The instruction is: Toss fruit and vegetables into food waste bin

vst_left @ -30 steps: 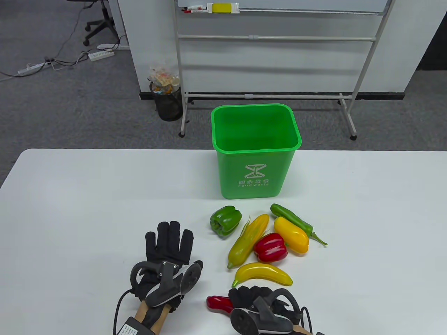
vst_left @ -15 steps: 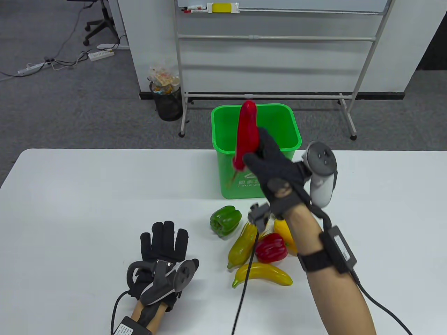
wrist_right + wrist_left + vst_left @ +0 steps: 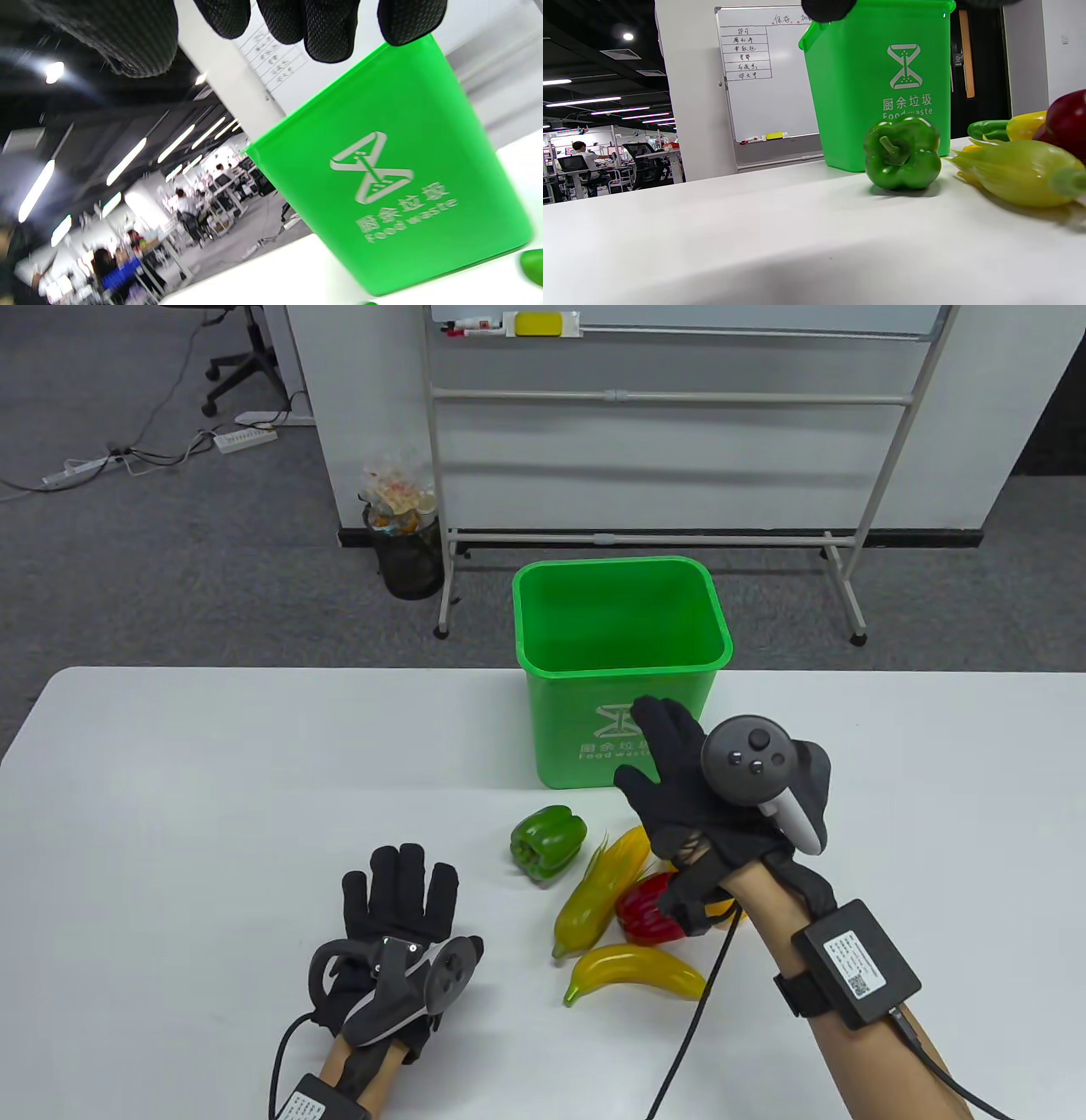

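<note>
The green food waste bin (image 3: 585, 734) stands at the table's far middle. In front of it lie a green bell pepper (image 3: 547, 842), a corn cob (image 3: 598, 899), a red bell pepper (image 3: 642, 912) and a banana (image 3: 636, 971). My right hand (image 3: 649, 751) hovers open and empty above the pile, just before the bin's front wall, and hides most of the yellow pepper (image 3: 728, 910). My left hand (image 3: 399, 886) lies flat and open on the table, left of the pile. The left wrist view shows the bin (image 3: 882, 84), green bell pepper (image 3: 902, 152), corn cob (image 3: 1018, 173) and a green chili (image 3: 988, 129).
The white table (image 3: 212, 780) stretches to both sides. Behind it on the floor are a whiteboard stand (image 3: 645, 534) and a black wire bin (image 3: 411, 555). The right wrist view shows the green bin's front (image 3: 390, 178) close below my fingertips (image 3: 326, 29).
My right hand lifted a red chili from the table's front up over the bin, then came back down empty; the chili is out of view. The left hand hardly moved.
</note>
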### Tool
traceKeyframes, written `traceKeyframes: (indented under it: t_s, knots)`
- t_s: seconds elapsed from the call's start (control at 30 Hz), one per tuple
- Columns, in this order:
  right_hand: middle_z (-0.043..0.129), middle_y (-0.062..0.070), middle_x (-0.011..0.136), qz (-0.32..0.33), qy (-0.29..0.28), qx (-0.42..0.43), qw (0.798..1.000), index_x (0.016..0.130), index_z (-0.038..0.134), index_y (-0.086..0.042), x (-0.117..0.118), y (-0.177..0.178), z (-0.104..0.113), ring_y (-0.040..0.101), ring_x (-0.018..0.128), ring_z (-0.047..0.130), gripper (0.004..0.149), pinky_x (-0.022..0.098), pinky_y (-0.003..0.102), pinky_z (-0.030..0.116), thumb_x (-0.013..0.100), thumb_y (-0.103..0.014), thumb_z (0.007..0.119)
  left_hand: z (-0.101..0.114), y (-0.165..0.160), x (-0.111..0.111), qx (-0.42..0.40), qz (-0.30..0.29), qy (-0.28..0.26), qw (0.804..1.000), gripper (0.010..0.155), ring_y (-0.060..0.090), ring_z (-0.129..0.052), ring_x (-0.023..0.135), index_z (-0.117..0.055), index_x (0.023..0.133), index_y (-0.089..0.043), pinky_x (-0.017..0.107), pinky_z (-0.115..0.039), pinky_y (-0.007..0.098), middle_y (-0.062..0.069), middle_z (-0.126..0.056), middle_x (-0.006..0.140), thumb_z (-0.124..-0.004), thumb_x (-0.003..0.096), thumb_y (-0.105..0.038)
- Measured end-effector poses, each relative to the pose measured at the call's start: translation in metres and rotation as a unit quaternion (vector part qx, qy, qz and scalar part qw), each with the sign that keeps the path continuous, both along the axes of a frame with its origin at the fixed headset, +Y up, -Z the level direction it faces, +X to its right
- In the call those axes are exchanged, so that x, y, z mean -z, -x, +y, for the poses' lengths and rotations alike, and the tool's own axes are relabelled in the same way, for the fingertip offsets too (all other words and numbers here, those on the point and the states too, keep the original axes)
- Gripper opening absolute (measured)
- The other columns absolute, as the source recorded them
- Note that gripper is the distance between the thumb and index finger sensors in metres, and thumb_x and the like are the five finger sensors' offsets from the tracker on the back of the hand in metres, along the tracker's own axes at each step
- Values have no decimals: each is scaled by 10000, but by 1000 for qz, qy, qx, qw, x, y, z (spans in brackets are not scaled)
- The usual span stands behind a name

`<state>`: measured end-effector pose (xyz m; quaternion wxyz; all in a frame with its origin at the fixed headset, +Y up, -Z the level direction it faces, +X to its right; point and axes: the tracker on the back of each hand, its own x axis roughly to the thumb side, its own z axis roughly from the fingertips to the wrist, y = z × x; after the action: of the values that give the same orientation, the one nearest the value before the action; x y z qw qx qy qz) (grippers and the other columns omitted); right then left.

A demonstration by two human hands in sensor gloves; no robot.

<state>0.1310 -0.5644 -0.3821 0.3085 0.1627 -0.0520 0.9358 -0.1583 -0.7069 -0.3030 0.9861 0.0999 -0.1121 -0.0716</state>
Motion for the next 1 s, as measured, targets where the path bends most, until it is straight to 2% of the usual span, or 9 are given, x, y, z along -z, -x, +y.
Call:
traceKeyframes:
  t_s: [0.1,0.2,0.3,0.43,0.53,0.7,0.77,1.0]
  knots:
    - [434,143,1129,35,-15,-71,997,1081,455,-213,-11,2,-20,427,1052,620,777,717,687,515,424,-453,794,-2,-1,0,4,-2,3,1000,857,564,-259,1046,-381,1080,-182,697,-309,756,247,-164,1141,-553,386,-653]
    - [391,118,1141,115,-6,-161,980,1076,463,-254,-19,6,-52,403,1081,569,760,738,699,461,422,-407,818,-5,-1,1,11,-2,9,1000,856,563,-263,1046,-385,1079,-182,697,-310,756,247,-167,1140,-553,385,-654]
    - [332,80,1152,164,7,-266,950,1072,438,-323,-24,9,-89,378,1112,488,793,757,710,396,404,-374,863,-6,0,1,11,-1,14,1000,854,562,-265,1046,-385,1079,-184,697,-310,756,247,-167,1140,-554,385,-653]
    - [200,10,1154,186,13,-395,899,1037,312,-496,-24,10,-129,341,1141,374,908,778,711,317,369,-368,913,-6,-1,1,13,-2,16,1000,855,563,-265,1047,-383,1079,-183,697,-309,756,246,-166,1140,-554,386,-653]
    - [116,-15,1142,187,43,-433,881,1006,227,-551,-20,11,-150,351,1150,288,970,780,718,273,360,-369,927,-7,-2,1,17,-4,19,1000,853,562,-267,1047,-388,1078,-184,697,-310,755,245,-169,1141,-554,385,-652]
    - [111,-18,1138,186,34,-463,866,997,185,-564,-15,14,-170,375,1148,284,1007,782,719,263,359,-352,934,-6,-3,0,22,-5,21,1000,852,561,-264,1047,-388,1078,-184,697,-310,755,246,-168,1141,-554,386,-652]
    - [140,-5,1139,186,17,-463,867,998,223,-553,-16,15,-174,382,1141,321,966,782,711,292,376,-321,924,-6,-3,0,23,-5,21,1000,851,562,-265,1047,-389,1078,-184,697,-309,756,246,-169,1140,-554,386,-652]
    - [235,8,1138,199,-11,-445,873,1019,298,-500,-17,16,-174,409,1100,438,959,778,673,390,355,-280,955,-7,-4,0,27,-6,24,999,853,562,-264,1047,-385,1079,-184,697,-309,756,246,-166,1140,-554,386,-652]
